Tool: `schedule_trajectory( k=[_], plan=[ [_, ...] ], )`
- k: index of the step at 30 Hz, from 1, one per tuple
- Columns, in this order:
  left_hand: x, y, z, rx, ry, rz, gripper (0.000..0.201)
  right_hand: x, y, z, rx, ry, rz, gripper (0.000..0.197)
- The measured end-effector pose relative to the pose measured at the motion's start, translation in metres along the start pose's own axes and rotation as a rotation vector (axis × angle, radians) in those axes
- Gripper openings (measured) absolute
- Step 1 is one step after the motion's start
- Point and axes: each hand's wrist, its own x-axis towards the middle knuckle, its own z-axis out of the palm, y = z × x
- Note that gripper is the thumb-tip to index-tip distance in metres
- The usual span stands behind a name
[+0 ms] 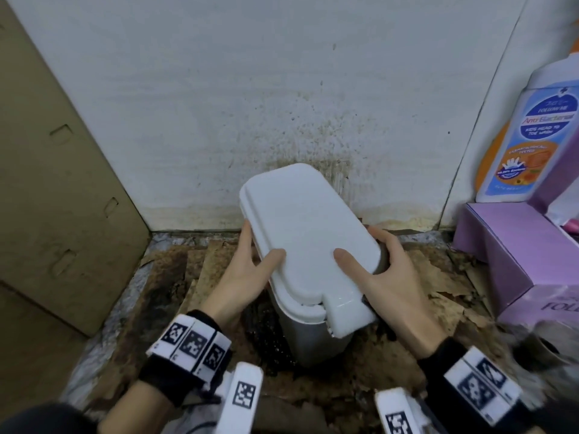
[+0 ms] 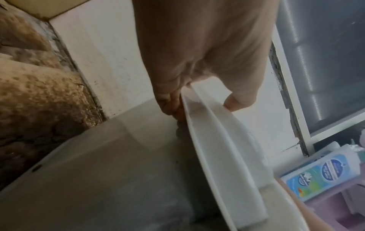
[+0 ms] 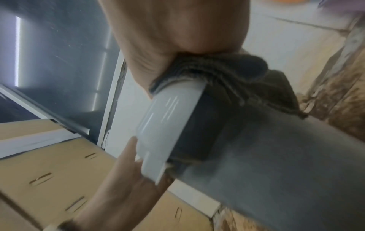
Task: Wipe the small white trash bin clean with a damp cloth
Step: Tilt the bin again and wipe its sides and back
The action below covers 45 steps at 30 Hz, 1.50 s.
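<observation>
Wall (image 1: 188, 104): stained, being stood against by the bin. Cardboard box (image 1: 56, 183): being leaned at left. Bin (image 1: 313, 336): white, being kept on dirty floor (image 1: 360, 371), lid (image 1: 307, 233) closed. Bottle (image 1: 526, 142): being kept upright at right. Left hand (image 1: 250, 270): being clamped on the lid's left edge. Right hand (image 1: 382, 277): being clamped on the lid's right edge, grey cloth (image 3: 247, 78) being pressed beneath its fingers.

glossy plastic bin lid (image 1: 307, 227), coarse knitted cloth (image 3: 237, 75)
</observation>
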Motion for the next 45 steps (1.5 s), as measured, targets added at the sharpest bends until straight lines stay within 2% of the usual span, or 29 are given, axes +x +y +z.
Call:
schedule_trajectory(
  k=[5, 12, 16, 20, 23, 27, 31, 33, 36, 38, 41, 45],
  plan=[
    [0.016, 0.006, -0.002, 0.054, -0.119, 0.009, 0.063, -0.018, 0.009, 0.025, 0.033, 0.153, 0.040, 0.088],
    [0.022, -0.006, -0.008, 0.067, -0.188, -0.061, 0.059, -0.035, 0.022, 0.043, 0.061, 0.148, 0.052, 0.092],
    [0.026, -0.012, -0.018, 0.070, -0.171, -0.108, 0.060, -0.052, 0.021, 0.052, 0.117, 0.114, 0.042, 0.082],
    [0.024, -0.015, -0.020, 0.066, -0.153, -0.106, 0.057, -0.052, 0.027, 0.065, 0.286, 0.166, 0.016, 0.072],
    [0.016, -0.022, -0.017, 0.082, -0.148, -0.067, 0.056, -0.043, 0.032, 0.066, 0.401, 0.188, 0.073, 0.065],
    [0.008, -0.026, -0.018, 0.115, -0.118, -0.042, 0.053, -0.032, 0.030, 0.063, 0.423, 0.144, 0.128, 0.053],
    [0.006, -0.024, -0.022, 0.257, -0.104, -0.105, 0.055, -0.030, 0.028, 0.066, 0.433, 0.139, 0.132, 0.044],
    [0.003, -0.019, -0.020, 0.373, -0.049, -0.135, 0.055, -0.029, 0.027, 0.066, 0.447, 0.130, 0.120, 0.042],
    [-0.003, -0.005, -0.018, 0.684, 0.091, -0.013, 0.057, -0.029, 0.026, 0.067, 0.473, 0.113, 0.108, 0.042],
    [-0.006, 0.003, -0.018, 0.781, 0.104, 0.118, 0.057, -0.029, 0.023, 0.070, 0.473, 0.107, 0.108, 0.044],
    [-0.007, 0.010, -0.011, 0.772, 0.006, 0.197, 0.056, -0.030, 0.019, 0.080, 0.496, 0.112, 0.107, 0.041],
    [-0.012, 0.014, -0.006, 0.699, -0.006, 0.247, 0.055, -0.027, 0.019, 0.098, 0.501, 0.052, 0.037, 0.040]
  ],
)
